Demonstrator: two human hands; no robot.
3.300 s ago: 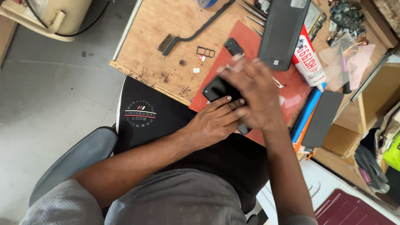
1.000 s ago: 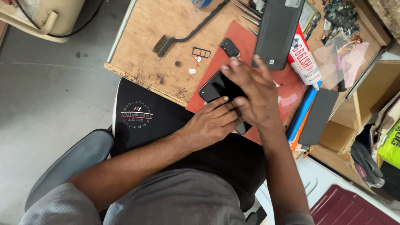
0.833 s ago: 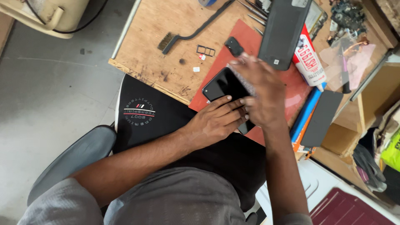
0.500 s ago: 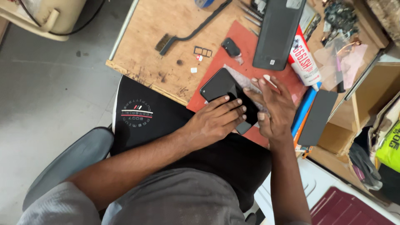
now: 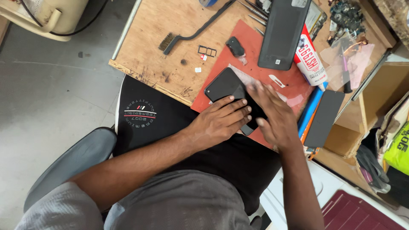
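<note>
Black phone point(image 5: 228, 87) lies flat on the red mat point(image 5: 255, 47), near the counter point(image 5: 170, 25) front edge, little margin there. Left hand point(image 5: 221, 121) fingers spread, pressing its lower end. Right hand point(image 5: 272, 115) open and flat over its right side, blurred. Open mat above the phone. Crowding: dark back cover point(image 5: 283, 32), scalpel blade point(image 5: 277, 81), glue tube point(image 5: 311, 61), wire brush point(image 5: 179, 38) on bare wood.

Repair workshop: scarred plywood bench point(image 5: 170, 55), wire brush point(image 5: 168, 41).
</note>
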